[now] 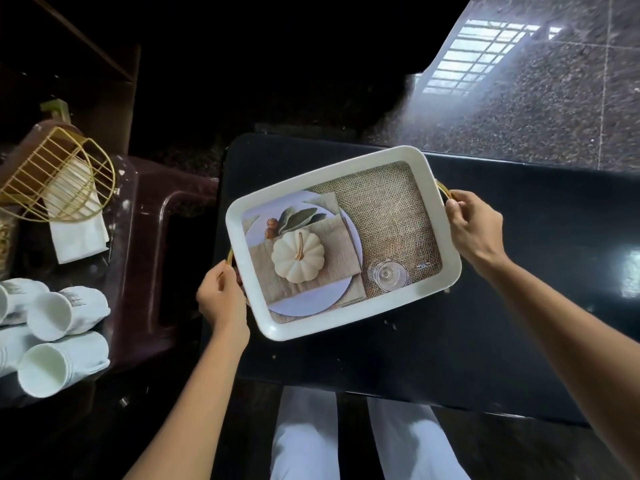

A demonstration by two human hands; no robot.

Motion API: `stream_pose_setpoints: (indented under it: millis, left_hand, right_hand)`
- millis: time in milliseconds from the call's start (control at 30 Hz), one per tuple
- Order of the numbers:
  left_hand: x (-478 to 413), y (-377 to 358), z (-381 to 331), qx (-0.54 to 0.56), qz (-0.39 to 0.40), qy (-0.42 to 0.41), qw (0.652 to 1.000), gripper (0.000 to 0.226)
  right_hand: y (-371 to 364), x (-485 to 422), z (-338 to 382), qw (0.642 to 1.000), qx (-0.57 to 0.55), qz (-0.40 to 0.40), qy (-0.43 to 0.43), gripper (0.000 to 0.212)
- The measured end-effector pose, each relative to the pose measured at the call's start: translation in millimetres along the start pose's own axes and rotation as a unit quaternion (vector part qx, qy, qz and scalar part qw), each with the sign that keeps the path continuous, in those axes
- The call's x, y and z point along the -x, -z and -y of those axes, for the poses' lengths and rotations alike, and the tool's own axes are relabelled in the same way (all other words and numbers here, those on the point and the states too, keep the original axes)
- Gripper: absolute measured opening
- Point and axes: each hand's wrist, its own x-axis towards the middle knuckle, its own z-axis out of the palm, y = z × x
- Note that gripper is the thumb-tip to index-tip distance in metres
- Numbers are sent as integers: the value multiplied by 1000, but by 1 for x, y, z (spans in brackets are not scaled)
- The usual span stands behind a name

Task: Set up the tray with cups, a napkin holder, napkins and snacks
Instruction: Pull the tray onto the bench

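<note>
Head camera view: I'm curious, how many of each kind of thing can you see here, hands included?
tray: 1
napkin holder: 1
napkins: 1 pile, sheets uncountable
cups lying on their sides: 4 showing, some perhaps nested stacks
left hand, right hand, on the tray handles: 2
Total: 9

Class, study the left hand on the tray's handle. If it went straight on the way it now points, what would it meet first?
The left hand, gripping the gold handle, points up and rightward, so it would likely meet the white rim of the tray first; depth is unclear.
</note>
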Motion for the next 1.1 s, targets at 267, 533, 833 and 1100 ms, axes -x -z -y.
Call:
stream_pose_setpoints:
  millis: [267,533,833,1100]
  left_hand:
    - [5,4,-6,-31,4,-52,998,29]
    - [62,-34,-15,-59,79,-92,991,28]
    - [112,-88,-7,-67,160,-102,980,28]
    - [123,-109,-1,-94,164,-89,978,29]
  right_hand:
    - [15,23,-16,992,-84,-29,-86,25]
    - [74,78,-92,971,-123,-101,-178,24]
    - [115,101,-161,950,-142,-138,-241,25]
    - [118,97,-187,947,-146,-132,-254,27]
